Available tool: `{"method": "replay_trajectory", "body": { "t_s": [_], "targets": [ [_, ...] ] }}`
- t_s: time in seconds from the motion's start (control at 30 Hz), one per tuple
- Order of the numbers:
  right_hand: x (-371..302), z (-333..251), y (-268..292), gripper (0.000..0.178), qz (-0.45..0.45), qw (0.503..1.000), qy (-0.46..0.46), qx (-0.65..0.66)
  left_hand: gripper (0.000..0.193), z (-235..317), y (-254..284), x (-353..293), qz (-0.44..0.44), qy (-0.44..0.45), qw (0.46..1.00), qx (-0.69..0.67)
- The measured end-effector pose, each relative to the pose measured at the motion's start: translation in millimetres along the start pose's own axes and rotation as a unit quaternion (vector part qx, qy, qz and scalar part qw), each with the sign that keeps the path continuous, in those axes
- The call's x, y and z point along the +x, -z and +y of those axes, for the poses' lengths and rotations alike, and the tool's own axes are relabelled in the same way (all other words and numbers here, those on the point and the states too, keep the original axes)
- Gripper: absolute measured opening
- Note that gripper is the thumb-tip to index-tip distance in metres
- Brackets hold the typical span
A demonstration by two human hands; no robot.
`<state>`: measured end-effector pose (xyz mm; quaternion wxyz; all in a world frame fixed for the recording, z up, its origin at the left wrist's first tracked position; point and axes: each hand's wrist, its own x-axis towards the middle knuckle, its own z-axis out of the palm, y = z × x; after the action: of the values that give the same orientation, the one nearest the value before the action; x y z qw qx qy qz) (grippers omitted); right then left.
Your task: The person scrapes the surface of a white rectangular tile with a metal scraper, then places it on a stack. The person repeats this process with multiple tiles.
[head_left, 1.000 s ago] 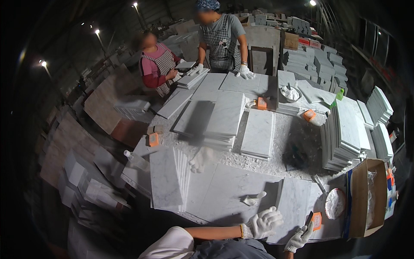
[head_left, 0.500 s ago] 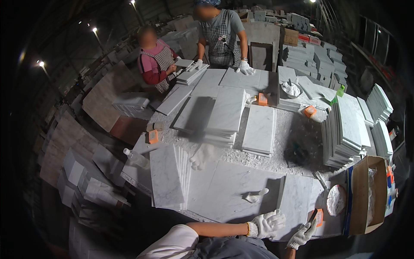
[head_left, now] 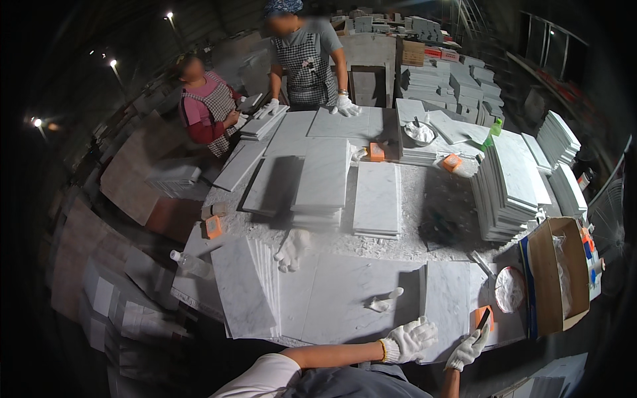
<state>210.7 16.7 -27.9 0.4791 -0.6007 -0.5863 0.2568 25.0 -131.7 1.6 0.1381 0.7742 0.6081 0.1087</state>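
My left hand, in a white knit glove, lies at the near left corner of a pale grey-veined marble tile, its fingers stretched out. Beside the tile's near right corner, my right hand, also gloved, grips a slim dark tool that points up and away; its exact kind is hard to make out. Just behind that tool sits an orange block. A round dish of white paste stands farther right. Left of the tile, a crumpled white scrap rests on a flat marble slab.
Stacked tiles rise at the right, near an open cardboard box. More tiles lie mid-table, others at the left by a plastic bottle. Two people stand across the table, one with gloved hands on it.
The view has swung slightly, so the table and the people appear farther left. My left hand stays nearly in place; my right hand has risen a little with the dark tool.
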Motion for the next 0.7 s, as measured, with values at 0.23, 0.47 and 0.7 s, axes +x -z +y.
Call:
{"method": "replay_trajectory", "body": {
  "t_s": [0.23,0.47,0.7],
  "targets": [
    [1,11,-2,0.041,0.024,0.999,-0.036,0.012,0.072,-4,9,0,0.012,-0.022,0.999,-0.030],
    [-1,14,0,0.042,0.047,0.998,0.011,-0.044,0.071,-5,6,3,-0.007,-0.023,0.999,-0.025],
    [-2,22,-4,0.044,0.026,1.000,0.012,-0.010,0.068,4,24,-2,-0.035,0.030,0.998,-0.047]
  ]
}}
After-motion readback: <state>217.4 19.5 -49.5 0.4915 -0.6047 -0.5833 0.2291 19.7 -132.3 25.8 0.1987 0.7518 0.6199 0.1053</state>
